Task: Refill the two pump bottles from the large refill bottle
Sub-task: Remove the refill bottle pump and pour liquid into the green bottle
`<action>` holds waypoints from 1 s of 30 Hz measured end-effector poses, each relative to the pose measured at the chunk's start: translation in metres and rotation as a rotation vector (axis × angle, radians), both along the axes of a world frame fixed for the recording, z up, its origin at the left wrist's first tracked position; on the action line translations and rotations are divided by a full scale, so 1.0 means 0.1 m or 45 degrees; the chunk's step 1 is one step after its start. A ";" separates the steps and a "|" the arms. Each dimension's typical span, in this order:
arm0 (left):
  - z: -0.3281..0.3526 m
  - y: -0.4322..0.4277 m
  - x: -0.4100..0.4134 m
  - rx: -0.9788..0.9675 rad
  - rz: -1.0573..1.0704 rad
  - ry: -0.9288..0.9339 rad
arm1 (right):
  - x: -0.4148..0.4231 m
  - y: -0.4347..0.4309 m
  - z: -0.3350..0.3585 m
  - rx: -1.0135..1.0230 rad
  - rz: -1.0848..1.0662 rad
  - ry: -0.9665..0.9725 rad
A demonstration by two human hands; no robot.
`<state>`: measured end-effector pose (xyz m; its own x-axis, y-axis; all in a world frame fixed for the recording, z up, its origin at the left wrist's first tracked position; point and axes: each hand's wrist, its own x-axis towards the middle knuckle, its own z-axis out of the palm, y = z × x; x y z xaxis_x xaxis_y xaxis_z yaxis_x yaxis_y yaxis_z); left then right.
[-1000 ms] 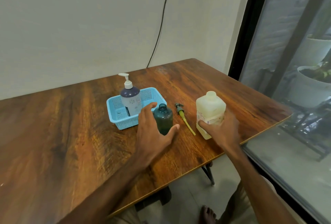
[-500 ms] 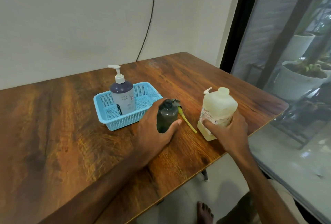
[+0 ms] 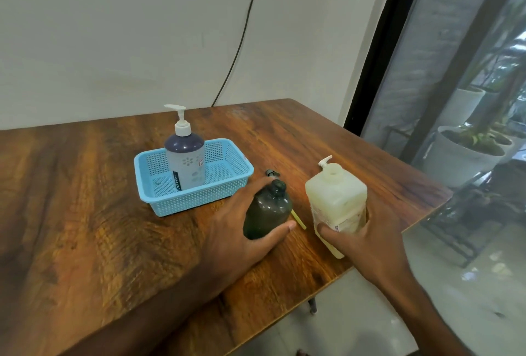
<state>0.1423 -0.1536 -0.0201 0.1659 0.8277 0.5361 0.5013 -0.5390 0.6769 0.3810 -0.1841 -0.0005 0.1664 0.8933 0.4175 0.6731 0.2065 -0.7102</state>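
On the left of a wooden desk (image 3: 85, 227) sits a light blue mesh basket (image 3: 199, 199). Standing upright inside it is a pump bottle (image 3: 185, 162) with a dark blue shoulder, pale label and white pump. Just right of the basket, the left hand (image 3: 233, 230) wraps around a dark green bottle (image 3: 267, 210), thumb on its near side, fingers behind. The bottle's neck is open. Behind it on the desk lies a loose pump with a yellow tube (image 3: 298, 219). Further right, near the desk's edge, the right hand (image 3: 367, 239) grips the lower half of the large cream refill bottle (image 3: 336, 199), whose wide mouth is uncapped. Whether its base touches the desk cannot be told. A small white pump head (image 3: 324, 161) shows just behind it. At far right, a window shows white plant pots (image 3: 461, 159).
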 end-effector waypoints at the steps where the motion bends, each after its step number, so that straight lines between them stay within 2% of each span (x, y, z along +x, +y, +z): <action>1: 0.02 -0.01 0.00 -0.031 -0.007 -0.066 | 0.00 -0.01 0.01 -0.002 0.012 -0.021; 4: 0.01 0.00 -0.02 -0.059 -0.063 -0.155 | -0.02 -0.06 0.03 -0.018 0.040 -0.096; 8: 0.00 -0.03 -0.02 -0.031 -0.125 -0.137 | -0.03 -0.13 0.11 0.003 0.093 -0.093; 13: 0.00 -0.06 -0.02 0.004 -0.208 -0.139 | 0.03 -0.17 0.14 -0.097 0.080 -0.186; 30: -0.04 0.02 -0.06 0.050 -0.258 -0.044 | 0.05 -0.20 0.28 -0.179 0.120 -0.356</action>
